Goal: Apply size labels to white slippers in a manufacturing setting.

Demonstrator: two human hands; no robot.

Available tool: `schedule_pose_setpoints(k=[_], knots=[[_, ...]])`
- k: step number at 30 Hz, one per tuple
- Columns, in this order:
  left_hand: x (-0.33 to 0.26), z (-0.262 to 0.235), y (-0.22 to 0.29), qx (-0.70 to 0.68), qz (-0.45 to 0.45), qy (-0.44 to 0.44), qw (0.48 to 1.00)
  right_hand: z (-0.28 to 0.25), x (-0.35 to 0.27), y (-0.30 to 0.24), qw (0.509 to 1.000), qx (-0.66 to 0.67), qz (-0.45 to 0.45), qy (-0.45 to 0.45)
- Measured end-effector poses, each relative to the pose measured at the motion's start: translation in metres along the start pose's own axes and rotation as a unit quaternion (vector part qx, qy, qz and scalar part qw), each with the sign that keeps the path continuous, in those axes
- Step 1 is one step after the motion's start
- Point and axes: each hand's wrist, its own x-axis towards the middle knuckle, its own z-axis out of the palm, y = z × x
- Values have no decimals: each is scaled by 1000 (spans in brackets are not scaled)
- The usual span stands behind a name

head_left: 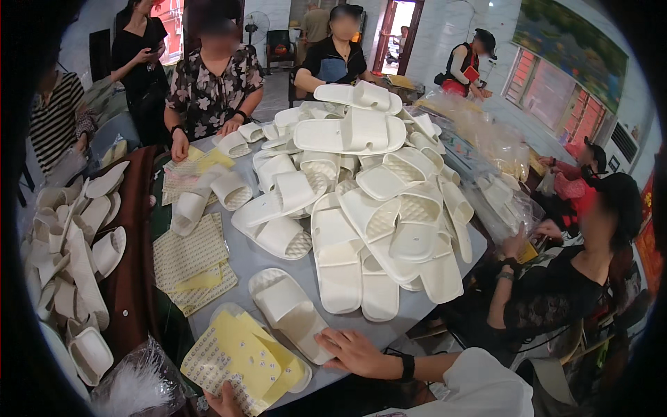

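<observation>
Hands (354, 354) apart, white slipper (288, 309) beneath right fingertips (324, 340)

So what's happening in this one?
The wearer's left hand holds yellow sticker sheets at the near side of a grey table, while the right hand rests on the near end of a white slipper. Beyond is a big heap of similar slippers, with more sticker sheets lying to its left. Across the table, a person in a flowered top has a hand by other sheets.

Workshop-like room: heaped white slippers (385, 182), sticker sheets (233, 351), people (217, 87) around a table (240, 267).
</observation>
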Motion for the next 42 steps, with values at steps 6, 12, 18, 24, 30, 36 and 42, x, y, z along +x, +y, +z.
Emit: schedule_pose_setpoints(k=[6,12,18,24,30,36,42], knots=[[0,5,9,25,-5,-17,1000,0,2,-10,999,-38,25,6],[0,0,2,4,-20,-10,1000,-8,6,-8,1000,4,18,-5],[-8,11,24,-34,-13,-28,999,-24,22,-3,997,66,15,-40],[-1,-15,9,-36,-72,-31,996,-2,86,-14,979,147,-101,96],[-3,-7,16,-21,-54,-50,997,28,131,-31,973,154,140,-97],[-4,2,24,35,-40,-41,998,17,127,-19,993,93,58,38],[-5,-1,26,16,-52,-46,997,-77,114,11,983,-107,8,152]])
